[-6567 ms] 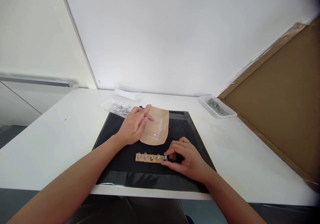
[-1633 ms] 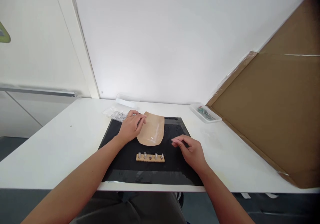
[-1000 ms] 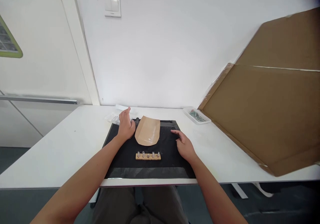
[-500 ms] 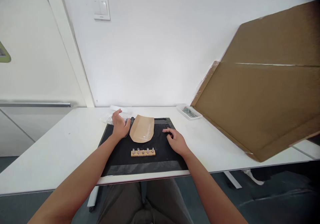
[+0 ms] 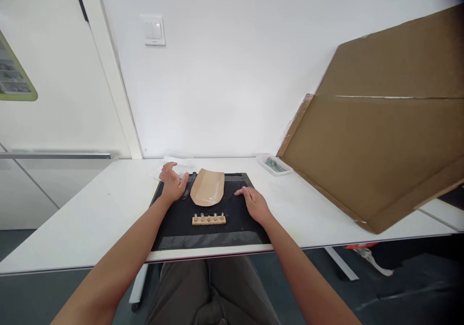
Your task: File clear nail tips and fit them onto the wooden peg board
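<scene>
My left hand [image 5: 173,184] is held over the back left of a black mat [image 5: 177,228], fingers spread and thumb apart, with nothing visible in it. Right beside its thumb lies a dark, slim object [image 5: 187,190], partly hidden, its kind unclear. A tan, rounded sheet that looks like kraft paper [image 5: 207,188] lies at the back middle of the mat. In front of it sits a small wooden strip [image 5: 209,221] with several clear and metallic pegs standing along it. At the mat's right side rests my right hand [image 5: 256,205], one finger stretched left and the others partly hidden.
Clear plastic packaging [image 5: 177,163] lies behind my left hand. A white tray [image 5: 274,164] holding greenish pieces stands at the back right. Large cardboard [image 5: 384,136] leans over the table's right side. A white wall [image 5: 228,83] bounds the table [image 5: 94,219] at the back.
The camera view has shifted slightly. My right hand has turned a little, and its thumb has come up closer to the outstretched finger. My left hand keeps its spread pose; objects stay in place.
</scene>
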The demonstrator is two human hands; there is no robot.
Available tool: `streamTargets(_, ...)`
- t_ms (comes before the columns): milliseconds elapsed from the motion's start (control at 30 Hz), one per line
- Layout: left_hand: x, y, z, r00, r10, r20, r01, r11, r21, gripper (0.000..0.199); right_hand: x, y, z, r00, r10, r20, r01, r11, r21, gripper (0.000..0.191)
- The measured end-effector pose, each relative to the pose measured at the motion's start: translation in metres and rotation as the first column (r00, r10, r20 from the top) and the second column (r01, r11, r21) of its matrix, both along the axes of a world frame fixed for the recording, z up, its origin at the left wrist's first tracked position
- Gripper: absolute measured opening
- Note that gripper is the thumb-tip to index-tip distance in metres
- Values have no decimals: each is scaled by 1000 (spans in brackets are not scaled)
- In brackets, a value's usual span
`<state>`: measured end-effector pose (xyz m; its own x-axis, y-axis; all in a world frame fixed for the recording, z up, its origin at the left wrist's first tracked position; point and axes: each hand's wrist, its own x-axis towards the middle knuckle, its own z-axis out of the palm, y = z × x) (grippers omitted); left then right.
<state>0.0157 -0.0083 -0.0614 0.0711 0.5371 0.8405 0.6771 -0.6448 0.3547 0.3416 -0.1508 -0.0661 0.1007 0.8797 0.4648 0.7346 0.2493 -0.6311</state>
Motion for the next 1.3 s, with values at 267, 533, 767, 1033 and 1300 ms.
streamTargets(267,-5,-2,5,994,95,62,-93,995,-34,44,-1,1,-2,998,15,69,-17,999,30,33)
streamTargets(533,-27,0,23,970,183,160,-185,983,-4,44,0,-2,-3,994,-40,98,33,997,70,33)
streamTargets(767,-31,-6,37,957,247,148,-247,969,-24,52,1,-7,-5,985,-75,155,64,995,76,33)
streamTargets(1033,-35,-5,36,971,161,-174,-191,966,-171,22,-2,-8,-4,977,-50,206,31,995,91,33)
streamTargets(1300,-31,0,18,920,73,-384,-177,954,-244,16,4,-8,-10,981,-23,194,16,999,37,30)
